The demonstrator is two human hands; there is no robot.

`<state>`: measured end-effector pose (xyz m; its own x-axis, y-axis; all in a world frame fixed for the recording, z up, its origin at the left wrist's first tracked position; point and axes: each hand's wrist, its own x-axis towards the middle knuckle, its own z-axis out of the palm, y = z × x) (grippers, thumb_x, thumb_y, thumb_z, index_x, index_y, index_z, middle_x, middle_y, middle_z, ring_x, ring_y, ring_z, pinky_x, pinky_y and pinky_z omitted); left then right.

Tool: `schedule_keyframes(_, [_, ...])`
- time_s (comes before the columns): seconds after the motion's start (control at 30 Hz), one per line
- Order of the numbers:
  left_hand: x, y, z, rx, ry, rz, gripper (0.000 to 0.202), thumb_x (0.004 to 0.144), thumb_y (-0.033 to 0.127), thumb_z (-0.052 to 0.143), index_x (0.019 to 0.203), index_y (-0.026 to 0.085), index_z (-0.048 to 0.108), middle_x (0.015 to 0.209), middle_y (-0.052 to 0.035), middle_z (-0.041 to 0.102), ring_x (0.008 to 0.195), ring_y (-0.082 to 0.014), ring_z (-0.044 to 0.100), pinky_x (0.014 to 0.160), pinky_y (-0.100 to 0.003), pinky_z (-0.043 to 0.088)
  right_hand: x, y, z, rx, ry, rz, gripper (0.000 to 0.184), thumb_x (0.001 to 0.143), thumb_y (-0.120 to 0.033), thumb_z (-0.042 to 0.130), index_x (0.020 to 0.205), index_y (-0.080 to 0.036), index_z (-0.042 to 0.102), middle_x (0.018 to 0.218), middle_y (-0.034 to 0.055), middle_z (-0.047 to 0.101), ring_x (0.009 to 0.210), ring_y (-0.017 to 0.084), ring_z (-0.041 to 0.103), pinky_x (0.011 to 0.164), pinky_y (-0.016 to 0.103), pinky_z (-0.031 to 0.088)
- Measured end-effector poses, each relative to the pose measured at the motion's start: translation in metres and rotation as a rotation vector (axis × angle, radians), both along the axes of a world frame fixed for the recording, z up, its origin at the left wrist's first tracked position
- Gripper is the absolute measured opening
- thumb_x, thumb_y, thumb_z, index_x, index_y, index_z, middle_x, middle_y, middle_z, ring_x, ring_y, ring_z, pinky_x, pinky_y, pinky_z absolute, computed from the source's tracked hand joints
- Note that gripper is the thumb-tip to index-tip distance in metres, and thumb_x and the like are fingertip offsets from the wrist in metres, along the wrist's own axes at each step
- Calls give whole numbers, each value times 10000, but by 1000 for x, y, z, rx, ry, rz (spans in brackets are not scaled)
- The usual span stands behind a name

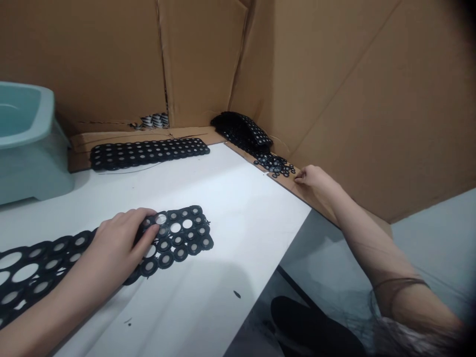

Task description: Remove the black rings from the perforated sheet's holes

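The left hand is pinching the black strip, which is lying lengthwise left to right on the tabletop, while loose rings are lying just left of the nearer, narrowed right hand, whose contents I cannot tell.

Two pairs and four singles.
The person has two hands, the left hand at eight o'clock, the right hand at three. Two flat black strips: the near strip at eight, the far strip toward ten. One blue-green tub at nine, one folded black bundle at twelve, one white tabletop, and one ring pile past two, its rings too many to count.
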<state>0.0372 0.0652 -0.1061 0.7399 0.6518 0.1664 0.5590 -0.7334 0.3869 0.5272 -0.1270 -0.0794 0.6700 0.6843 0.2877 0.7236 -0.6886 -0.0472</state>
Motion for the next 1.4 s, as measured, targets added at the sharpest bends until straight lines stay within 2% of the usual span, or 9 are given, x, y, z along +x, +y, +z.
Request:
schedule_keyframes(0.17, [0,0,1,13,0,-2,348,821,488,334,988,223,484,912,-61,608,868,-262,538,780,-404,388,-10,17,-9,-14,7,-24,155,652,-97,535,716,-135,671,708,96,653,639,200,582,591,268,407])
schedule_keyframes(0.37, [0,1,-1,17,4,-9,344,825,480,342,993,219,489,915,-61,607,863,-255,544,779,-394,389,-17,37,-5,62,-85,-19,234,744,-254,524,876,-95,634,823,162,638,780,273,581,662,342,435])
schedule_keyframes(0.47, [0,3,-3,22,7,-18,345,822,483,350,995,219,489,922,-62,604,868,-254,541,778,-391,389,-31,51,-5,88,-125,117,361,808,-378,455,999,-101,584,895,177,618,879,300,555,721,397,439])
schedule_keyframes(0.53, [-1,3,-3,24,7,-15,344,825,484,347,997,221,485,917,-61,602,861,-250,539,778,-392,390,-42,67,-9,82,-135,261,417,789,-427,491,1070,-124,550,994,165,599,1008,304,503,808,408,421])
schedule_keyframes(0.63, [-1,2,-2,27,10,-5,336,830,477,343,999,222,482,916,-60,602,861,-248,536,781,-394,389,-52,93,-17,52,-128,451,412,769,-390,543,1115,-166,531,1197,130,512,1175,295,383,922,426,356])
schedule_keyframes(0.8, [-1,0,0,19,12,-18,337,833,464,346,1009,216,491,941,-70,608,887,-256,538,786,-395,390,-40,112,-25,6,-74,620,288,837,-301,444,1064,-188,581,1149,91,559,1083,228,493,892,360,392])
schedule_keyframes(0.9, [-1,0,0,9,17,-18,337,835,466,347,1017,219,487,948,-73,608,888,-259,539,790,-405,388,-25,107,-25,37,-65,590,271,827,-318,454,1002,-183,611,1071,86,598,999,214,539,864,330,406])
schedule_keyframes(1.1, [-2,1,0,-4,22,-22,339,836,465,349,1025,218,484,956,-72,602,899,-256,533,798,-406,390,-1,90,-30,112,-72,430,243,785,-329,490,915,-180,633,1058,90,597,1002,231,522,855,341,390])
schedule_keyframes(1.4, [-1,-1,2,17,7,-22,347,834,462,344,1023,212,491,946,-70,604,893,-258,536,802,-410,385,22,87,-30,95,-78,316,292,777,-363,484,882,-131,627,771,76,620,760,192,537,703,276,395])
